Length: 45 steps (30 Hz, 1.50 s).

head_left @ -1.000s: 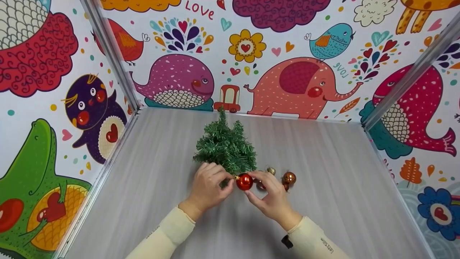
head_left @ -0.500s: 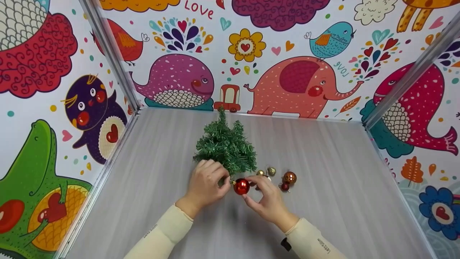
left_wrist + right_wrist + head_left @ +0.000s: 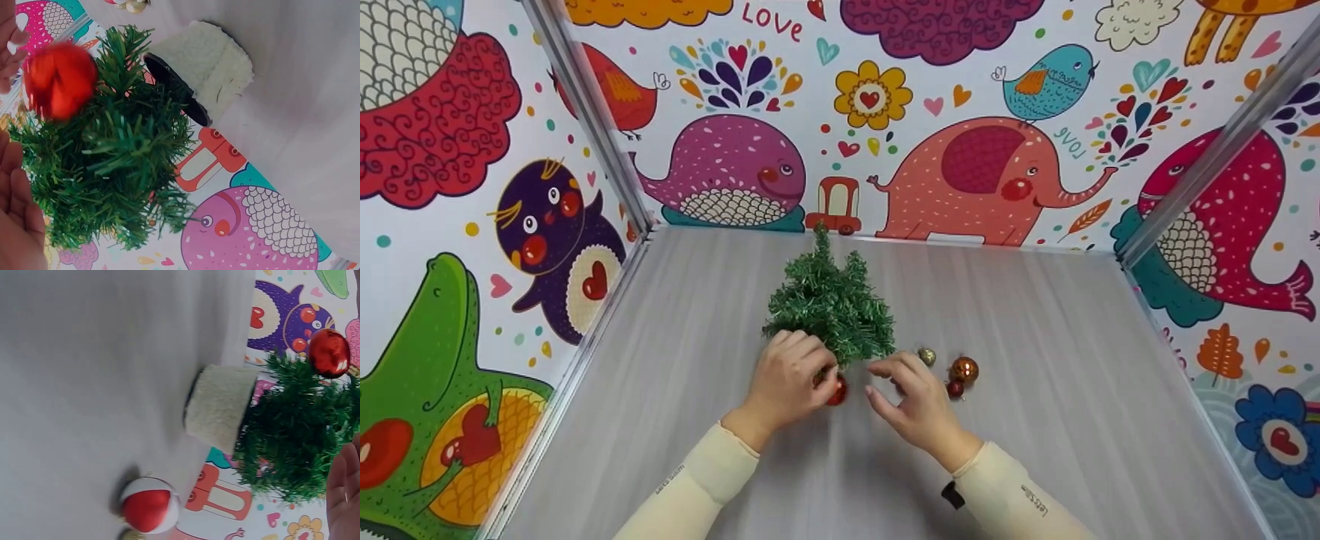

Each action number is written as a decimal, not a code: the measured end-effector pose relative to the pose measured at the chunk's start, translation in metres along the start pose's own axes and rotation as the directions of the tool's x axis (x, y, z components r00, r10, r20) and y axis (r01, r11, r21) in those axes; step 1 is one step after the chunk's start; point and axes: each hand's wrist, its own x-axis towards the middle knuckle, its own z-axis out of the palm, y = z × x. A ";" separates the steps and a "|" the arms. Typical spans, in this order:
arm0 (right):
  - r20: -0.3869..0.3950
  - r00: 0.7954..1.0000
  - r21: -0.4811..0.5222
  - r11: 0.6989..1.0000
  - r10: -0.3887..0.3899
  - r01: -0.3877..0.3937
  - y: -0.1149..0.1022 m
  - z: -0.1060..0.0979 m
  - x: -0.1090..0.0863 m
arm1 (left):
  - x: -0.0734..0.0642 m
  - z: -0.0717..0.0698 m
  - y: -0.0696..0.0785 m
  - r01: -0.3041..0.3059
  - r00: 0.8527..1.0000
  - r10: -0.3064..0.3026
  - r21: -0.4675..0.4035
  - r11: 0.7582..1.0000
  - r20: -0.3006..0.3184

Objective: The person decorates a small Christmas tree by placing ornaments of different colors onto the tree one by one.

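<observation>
Hands: left pinching red bauble, right half-spread.

Glossy red bauble, gold cap, held by left hand, near upright green tree with white base.

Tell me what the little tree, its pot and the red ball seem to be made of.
Tree: probably plastic; thin, flat green strips with a slight sheen.
Pot: apparently wrapped in pale, matte, felt-like fabric, judging by its fuzzy surface; what lies beneath is hidden.
Red ball: plastic or glass, I can't tell which; bright highlights show a smooth, glossy finish.
</observation>
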 end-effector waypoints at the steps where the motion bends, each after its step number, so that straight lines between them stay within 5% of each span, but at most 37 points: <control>1: 0.001 1.000 -0.005 1.000 -0.003 0.003 0.000 0.000 0.002 | 0.000 0.000 0.000 0.001 1.000 -0.001 0.000 1.000 0.003; 10: 0.041 0.999 0.028 1.000 0.001 -0.002 -0.003 0.007 0.015 | 0.001 -0.001 0.002 -0.012 1.000 0.012 0.002 1.000 0.017; 19: 0.067 0.998 0.164 0.986 0.007 -0.018 -0.007 0.016 0.023 | 0.003 -0.004 0.006 -0.034 0.999 0.034 -0.025 0.999 0.000; 26: 0.035 0.999 0.183 0.982 0.030 -0.036 -0.004 0.019 0.024 | 0.002 -0.004 0.004 -0.039 0.999 0.039 -0.007 0.999 -0.023; 45: -0.135 0.991 -0.116 0.993 -0.004 -0.012 -0.001 0.021 0.033 | 0.005 0.002 -0.001 0.042 0.997 -0.034 0.115 0.992 -0.074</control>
